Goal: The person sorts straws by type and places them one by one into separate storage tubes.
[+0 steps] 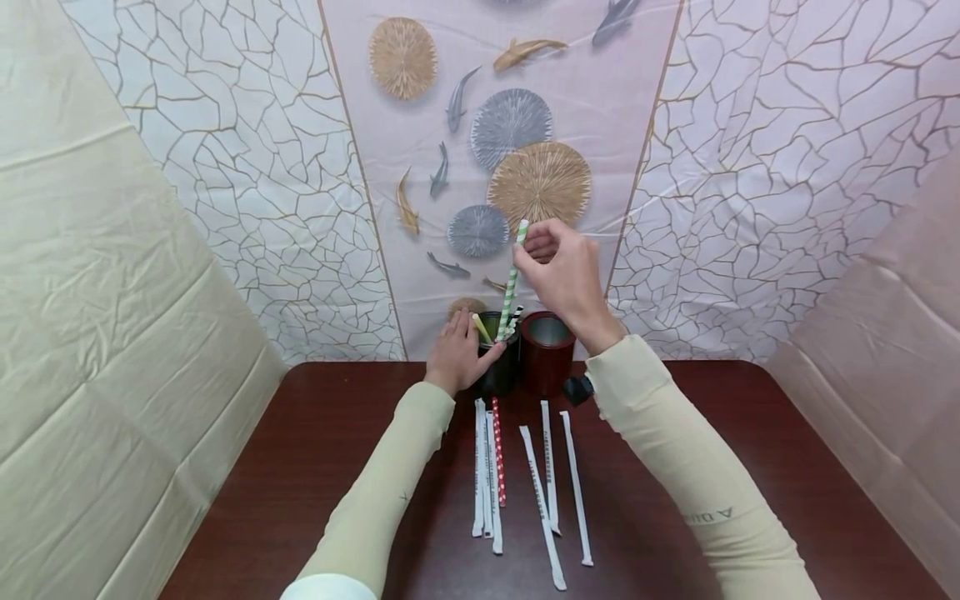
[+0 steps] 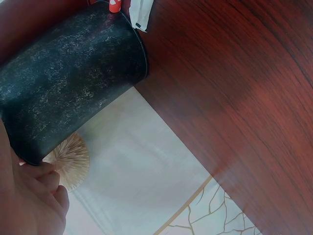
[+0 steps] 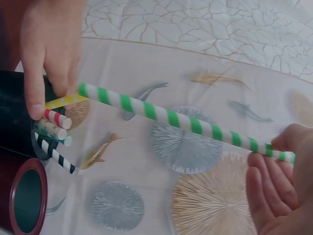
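Note:
My right hand (image 1: 568, 277) pinches a green-and-white striped paper straw (image 3: 171, 117) near its top end. The straw slants down, its lower end over the mouth of a black cup (image 2: 73, 73). At that cup's rim, my left hand (image 1: 456, 352) grips with the thumb in front and the other fingers on the far side. Inside the cup stand a yellow straw (image 3: 62, 101), a red-and-white one (image 3: 57, 118), a black-and-white striped one (image 3: 59, 158) and some pale patterned ones (image 3: 53, 129).
A dark red cup (image 1: 546, 358) stands right beside the black one. On the brown table (image 1: 300, 500) lie several straws in white paper wrappers (image 1: 543, 508) and a red straw with white dots (image 1: 498, 454). A patterned cloth (image 1: 480, 167) hangs behind the table.

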`<state>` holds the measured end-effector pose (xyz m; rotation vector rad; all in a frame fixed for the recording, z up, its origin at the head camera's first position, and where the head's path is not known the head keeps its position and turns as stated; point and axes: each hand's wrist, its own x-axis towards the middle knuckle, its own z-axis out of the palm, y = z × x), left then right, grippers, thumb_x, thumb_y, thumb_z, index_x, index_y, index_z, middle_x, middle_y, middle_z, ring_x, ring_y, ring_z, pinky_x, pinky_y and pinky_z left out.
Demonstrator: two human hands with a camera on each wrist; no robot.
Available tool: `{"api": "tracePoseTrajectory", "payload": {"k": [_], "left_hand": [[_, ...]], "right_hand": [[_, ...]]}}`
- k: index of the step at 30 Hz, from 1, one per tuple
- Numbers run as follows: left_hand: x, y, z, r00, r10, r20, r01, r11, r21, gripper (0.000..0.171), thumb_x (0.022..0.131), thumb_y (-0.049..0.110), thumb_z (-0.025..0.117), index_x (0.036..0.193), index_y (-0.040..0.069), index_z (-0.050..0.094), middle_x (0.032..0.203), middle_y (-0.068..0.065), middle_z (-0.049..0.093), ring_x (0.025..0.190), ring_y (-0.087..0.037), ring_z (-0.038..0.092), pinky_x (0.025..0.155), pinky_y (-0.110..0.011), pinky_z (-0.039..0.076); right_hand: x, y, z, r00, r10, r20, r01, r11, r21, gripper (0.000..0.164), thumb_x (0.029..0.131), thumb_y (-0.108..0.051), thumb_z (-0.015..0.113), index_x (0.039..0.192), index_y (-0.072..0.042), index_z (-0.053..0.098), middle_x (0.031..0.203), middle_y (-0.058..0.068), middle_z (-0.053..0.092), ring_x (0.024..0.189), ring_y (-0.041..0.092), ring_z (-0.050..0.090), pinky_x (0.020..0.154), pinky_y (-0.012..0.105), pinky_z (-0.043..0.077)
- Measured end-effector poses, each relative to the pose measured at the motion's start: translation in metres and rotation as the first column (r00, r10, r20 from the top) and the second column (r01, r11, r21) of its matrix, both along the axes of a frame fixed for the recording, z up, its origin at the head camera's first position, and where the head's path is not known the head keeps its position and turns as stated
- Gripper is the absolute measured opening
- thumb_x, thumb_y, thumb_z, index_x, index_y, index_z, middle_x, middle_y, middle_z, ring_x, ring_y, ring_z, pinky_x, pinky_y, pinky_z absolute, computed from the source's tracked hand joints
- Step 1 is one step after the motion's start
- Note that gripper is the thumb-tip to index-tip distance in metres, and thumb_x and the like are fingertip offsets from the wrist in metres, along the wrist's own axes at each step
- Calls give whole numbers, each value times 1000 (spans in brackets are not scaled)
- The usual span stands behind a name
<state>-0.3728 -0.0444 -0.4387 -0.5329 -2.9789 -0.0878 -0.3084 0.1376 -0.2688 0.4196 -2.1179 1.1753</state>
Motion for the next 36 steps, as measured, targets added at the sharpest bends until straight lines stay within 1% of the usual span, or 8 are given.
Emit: {"api": "tracePoseTrajectory", "payload": {"k": [3, 7, 10, 14, 20, 25, 30, 36], "left_hand": [[-1, 0, 0, 1000, 0, -5, 0, 1000, 14, 99, 105, 76, 22, 167, -2, 20, 177, -19, 18, 165, -32, 19, 135, -42, 21], [-2, -1, 0, 1000, 4, 3, -4, 1000, 5, 100, 105, 76, 20, 167, -2, 19, 177, -19, 16, 166, -31, 18, 135, -41, 20], [-2, -1, 0, 1000, 9, 11, -9, 1000, -7, 100, 105, 76, 19, 167, -2, 18, 178, -19, 14, 166, -31, 17, 135, -41, 19], [-2, -2, 0, 1000, 15, 13, -15, 1000, -12, 100, 105, 76, 18, 167, -2, 18, 178, -19, 14, 166, -30, 17, 135, -41, 19], [-1, -2, 0, 1000, 17, 12, -16, 1000, -22, 101, 105, 77, 16, 167, -3, 17, 177, -19, 14, 166, -31, 18, 135, -41, 21], [-1, -2, -1, 1000, 15, 8, -14, 1000, -17, 100, 105, 76, 17, 167, -2, 17, 178, -19, 14, 165, -32, 18, 135, -41, 20], [-2, -1, -3, 1000, 18, 16, -18, 1000, -14, 101, 104, 78, 17, 168, -1, 16, 178, -18, 13, 166, -31, 17, 135, -42, 20], [-3, 0, -1, 1000, 7, 6, -7, 1000, -13, 100, 105, 77, 18, 167, -2, 20, 177, -19, 14, 165, -32, 18, 135, -42, 22]], "right_hand": [[-5, -1, -6, 998, -1, -66, -2, 999, -33, 21, 94, -14, 77, 107, 3, 74, 96, 16, 80, 84, 26, 78, 79, 35, 66], [-13, -4, -18, 992, -12, -124, 4, 998, -69, 21, 95, -11, 77, 107, 5, 74, 97, 18, 80, 85, 28, 79, 80, 33, 66], [-20, -7, -28, 988, -21, -151, 7, 996, -91, 19, 95, -9, 77, 107, 5, 74, 96, 19, 80, 86, 30, 80, 81, 34, 66], [-28, -11, -44, 985, -28, -169, 11, 995, -100, 17, 94, -7, 77, 107, 5, 74, 96, 19, 80, 86, 32, 79, 81, 39, 66], [-38, -15, -65, 986, -48, -162, 36, 996, -81, 15, 94, -7, 78, 105, 4, 75, 96, 19, 80, 87, 32, 80, 81, 43, 65], [-43, -19, -77, 988, -51, -144, 40, 996, -79, 16, 94, -6, 78, 106, 5, 74, 97, 19, 80, 88, 31, 80, 82, 43, 65], [-47, -22, -84, 992, -41, -119, 32, 997, -74, 17, 95, -6, 77, 109, 3, 74, 98, 19, 80, 89, 31, 80, 83, 44, 65], [-48, -21, -86, 999, -34, -30, 33, 999, -30, 33, 94, -13, 81, 118, 7, 73, 108, 22, 79, 99, 35, 79, 89, 46, 65]]}}
